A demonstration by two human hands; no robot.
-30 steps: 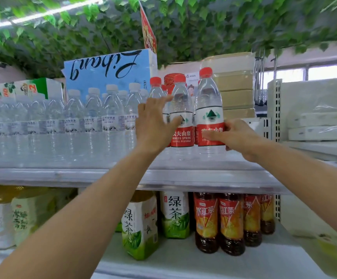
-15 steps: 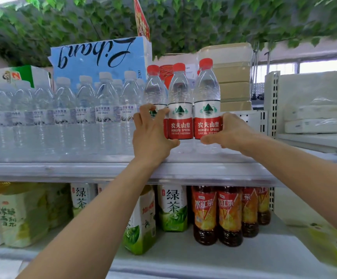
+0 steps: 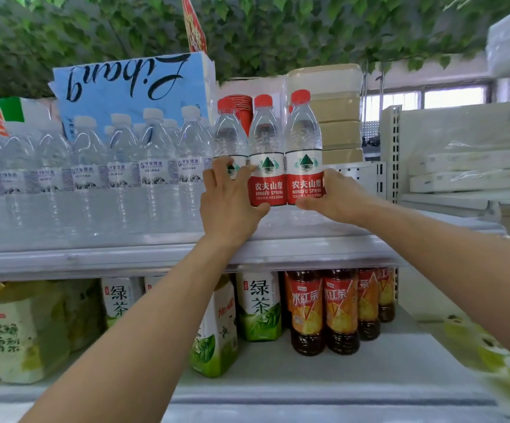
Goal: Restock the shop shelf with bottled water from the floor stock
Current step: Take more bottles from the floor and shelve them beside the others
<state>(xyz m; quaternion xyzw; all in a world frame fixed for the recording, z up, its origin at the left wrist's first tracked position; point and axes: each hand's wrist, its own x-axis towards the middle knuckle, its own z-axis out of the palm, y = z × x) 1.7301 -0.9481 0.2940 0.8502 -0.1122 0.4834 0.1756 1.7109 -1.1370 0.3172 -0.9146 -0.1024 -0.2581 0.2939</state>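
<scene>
Water is standing in 3 red-capped bottles point(image 3: 266, 166) at the right end of the upper shelf point(image 3: 95, 257), now touching side by side with labels facing out, where a second ago they were sitting staggered. The left hand point(image 3: 230, 206) is closing its grip round the leftmost bottle, fingers curling where they were lying straight before. The right hand point(image 3: 336, 196) is wrapping its grip round the rightmost. White-capped bottles point(image 3: 156, 166) are filling the shelf just beside them, and tea bottles point(image 3: 323, 306) are standing below. This batch is looking nearly squared, so more floor stock is probably coming next.
</scene>
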